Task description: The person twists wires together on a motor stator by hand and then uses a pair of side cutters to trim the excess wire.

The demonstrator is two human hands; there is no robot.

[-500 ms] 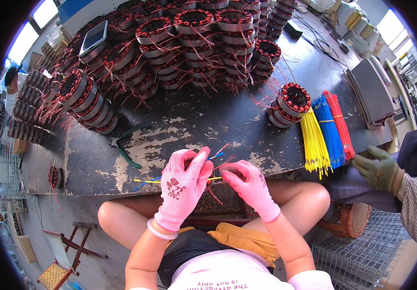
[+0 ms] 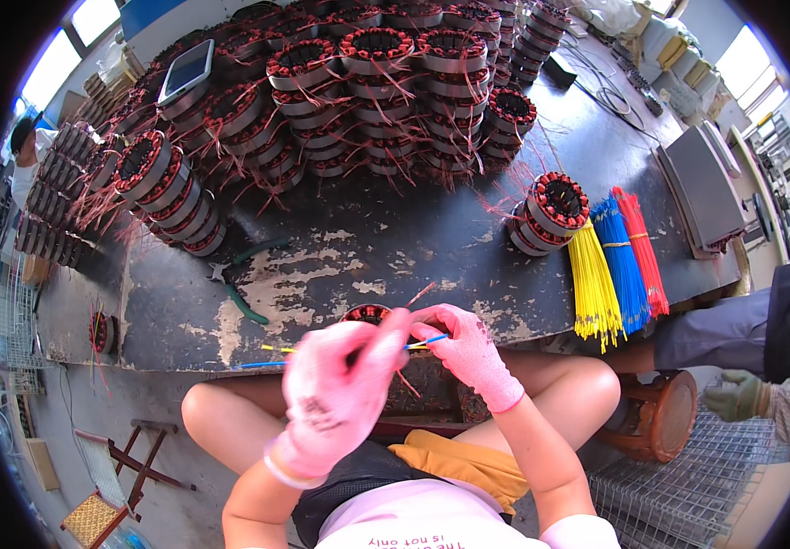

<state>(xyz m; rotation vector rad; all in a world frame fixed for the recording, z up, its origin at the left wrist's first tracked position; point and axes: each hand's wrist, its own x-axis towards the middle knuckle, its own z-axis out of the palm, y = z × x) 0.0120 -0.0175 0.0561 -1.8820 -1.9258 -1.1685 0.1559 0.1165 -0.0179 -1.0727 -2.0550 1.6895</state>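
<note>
My left hand (image 2: 335, 380), in a pink glove and smeared by motion, is closed in a pinch near a thin red winding lead (image 2: 420, 295) that sticks up from its fingertips. My right hand (image 2: 466, 352), gloved alike, pinches the end of a blue wire (image 2: 428, 342). That wire seems to run beneath my left hand and come out at its left, beside a yellow wire (image 2: 276, 349). Just behind my fingers, at the table's front edge, sits a wound motor stator (image 2: 366, 313), partly hidden by my left hand.
Stacked stators (image 2: 376, 101) fill the back of the worn black table (image 2: 395, 238). Green-handled pliers (image 2: 247, 300) lie at left. To the right are a short stator stack (image 2: 552, 212) and yellow (image 2: 594, 288), blue (image 2: 621, 265) and red (image 2: 641, 247) wire bundles. A co-worker's gloved hand (image 2: 733, 395) is far right.
My right hand has gone from the yellow wire's end to the blue wire's end. My left hand has shifted down and left. The co-worker's gloved hand has moved lower, away from the table.
</note>
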